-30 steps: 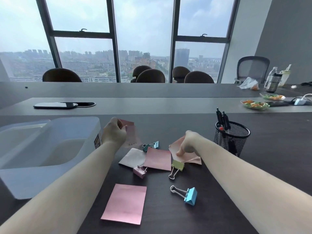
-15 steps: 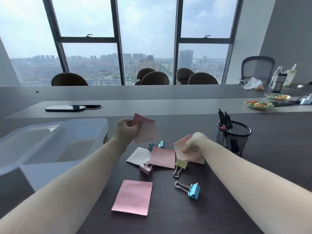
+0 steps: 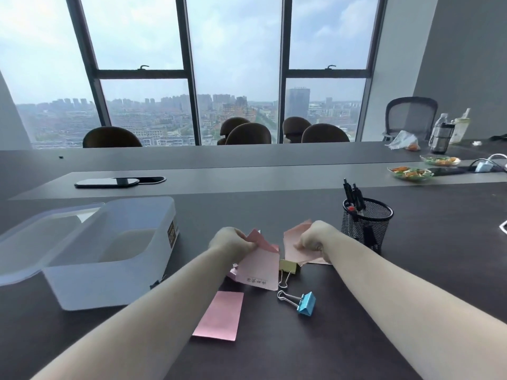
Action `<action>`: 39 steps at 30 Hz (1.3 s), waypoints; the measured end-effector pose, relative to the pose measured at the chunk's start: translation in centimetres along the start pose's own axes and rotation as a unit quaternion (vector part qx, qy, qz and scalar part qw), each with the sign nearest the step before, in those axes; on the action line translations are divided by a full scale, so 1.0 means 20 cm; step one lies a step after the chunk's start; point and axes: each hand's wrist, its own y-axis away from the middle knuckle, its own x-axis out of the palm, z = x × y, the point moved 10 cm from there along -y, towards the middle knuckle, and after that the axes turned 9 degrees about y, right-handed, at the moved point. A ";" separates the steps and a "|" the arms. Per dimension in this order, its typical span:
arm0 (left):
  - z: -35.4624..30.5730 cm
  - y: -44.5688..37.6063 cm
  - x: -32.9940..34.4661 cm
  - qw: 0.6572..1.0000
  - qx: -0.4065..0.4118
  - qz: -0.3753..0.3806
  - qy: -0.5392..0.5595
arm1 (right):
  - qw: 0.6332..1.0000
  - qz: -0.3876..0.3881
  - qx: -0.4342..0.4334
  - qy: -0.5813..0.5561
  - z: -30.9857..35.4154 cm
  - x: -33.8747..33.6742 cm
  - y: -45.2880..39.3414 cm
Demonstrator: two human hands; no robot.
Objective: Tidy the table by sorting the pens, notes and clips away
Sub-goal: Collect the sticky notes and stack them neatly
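Tall windows over a hazy city back a long dark table (image 3: 411, 283), where the sorting is under way. Since a second ago the left hand (image 3: 233, 242) has swung its pink note (image 3: 258, 270) away from the plastic box (image 3: 115, 242) and back over the loose pile, where it now hangs pinched in closed fingers with a second pink sheet bunched behind it. The right hand (image 3: 312, 238), closer to the pen cup (image 3: 367, 223) than to the box, is closed on another pink note (image 3: 295, 242) and has raised its edge off the table. That suggests the notes are being gathered into one stack before going away — none can be seen in the box yet.

Between the hands and the viewer lie a yellow clip (image 3: 288, 267), a blue clip (image 3: 301, 301) and a flat pink note (image 3: 220, 315), all untouched; pens (image 3: 354, 196) already stand in the cup. Print runs along the held note's lower edge and a dark label sits on the box's end — both too small to read.
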 end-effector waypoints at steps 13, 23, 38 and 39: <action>0.02 0.03 -0.03 0.996 0.013 -0.085 -0.040 | 0.989 -0.108 0.054 0.080 -0.09 -0.04 -0.08; -0.10 0.04 -0.24 0.968 0.143 -0.157 0.134 | 0.990 -0.134 0.023 -0.029 -0.08 -0.06 -0.06; -0.08 0.19 -0.31 0.967 0.149 -0.131 0.158 | 0.972 0.112 0.076 0.194 -0.12 0.12 0.08; -0.07 0.20 -0.32 0.968 0.143 -0.131 0.161 | 0.971 0.111 0.071 0.198 -0.11 0.11 0.08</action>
